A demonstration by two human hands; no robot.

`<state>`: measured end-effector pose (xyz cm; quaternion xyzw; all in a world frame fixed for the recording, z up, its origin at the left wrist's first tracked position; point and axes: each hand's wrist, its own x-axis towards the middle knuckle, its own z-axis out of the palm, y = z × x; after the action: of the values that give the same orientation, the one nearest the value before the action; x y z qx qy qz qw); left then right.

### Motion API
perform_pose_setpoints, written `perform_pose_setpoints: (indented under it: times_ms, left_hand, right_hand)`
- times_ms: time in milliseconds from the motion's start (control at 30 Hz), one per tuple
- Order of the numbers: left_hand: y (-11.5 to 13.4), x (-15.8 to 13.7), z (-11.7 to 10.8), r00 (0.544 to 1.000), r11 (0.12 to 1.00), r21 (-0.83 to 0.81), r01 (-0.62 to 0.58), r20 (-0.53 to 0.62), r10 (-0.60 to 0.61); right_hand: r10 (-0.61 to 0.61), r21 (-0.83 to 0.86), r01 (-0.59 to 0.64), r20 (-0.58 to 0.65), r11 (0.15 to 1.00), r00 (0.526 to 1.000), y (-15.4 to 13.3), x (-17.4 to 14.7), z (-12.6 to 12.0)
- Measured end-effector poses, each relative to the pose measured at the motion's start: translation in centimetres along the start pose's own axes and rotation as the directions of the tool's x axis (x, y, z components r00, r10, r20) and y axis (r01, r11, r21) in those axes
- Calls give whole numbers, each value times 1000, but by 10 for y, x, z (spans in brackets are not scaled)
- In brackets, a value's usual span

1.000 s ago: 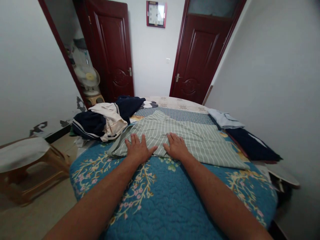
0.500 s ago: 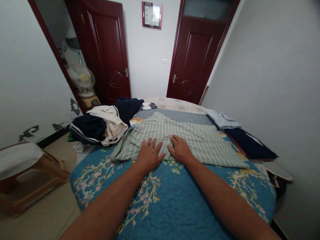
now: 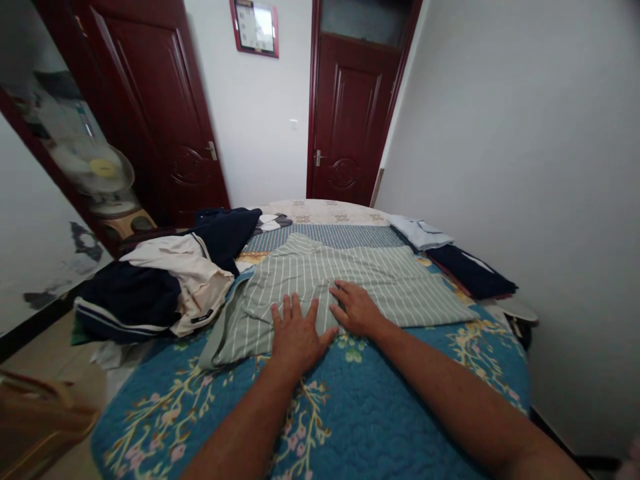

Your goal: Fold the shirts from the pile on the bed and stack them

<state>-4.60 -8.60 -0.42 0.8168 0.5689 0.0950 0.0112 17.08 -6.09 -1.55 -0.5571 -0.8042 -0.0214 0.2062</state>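
Note:
A pale green garment with white stripes lies spread across the table in front of me, with folds and wrinkles near its middle. My left hand rests flat on its near edge, fingers spread. Just to the right, my right hand lies on the same cloth with its fingers stretched out and slightly bent. Neither hand grips anything. Under the garment is a blue quilted cover with flowers.
A heap of navy and cream clothes sits at the left edge. At the right lie a folded light-blue garment and dark folded clothes by the wall. A wooden stool stands at lower left, a fan beyond.
My view has turned to the right. The garment's left end now reaches nearer to me. Both hands stay flat on the cloth, with the left fingers spread.

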Motion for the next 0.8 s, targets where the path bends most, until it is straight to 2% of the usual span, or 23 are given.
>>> perform_pose_setpoints:
  times_ms: [433, 633, 800]
  left_hand:
    - [-6, 2, -2, 1000, 1000, 11, -10, 2, 10]
    - [-7, 10, -15, 999, 999, 33, 37, 14, -38]
    - [-20, 54, -38, 995, 996, 55, 76, 63, -79]
  right_hand:
    - [73, -7, -73, 55, 997, 996, 2, 6, -4]
    - [153, -67, -148, 88, 987, 984, 39, 10, -17]
    - [229, -92, -219, 116, 971, 966, 76, 25, -17]
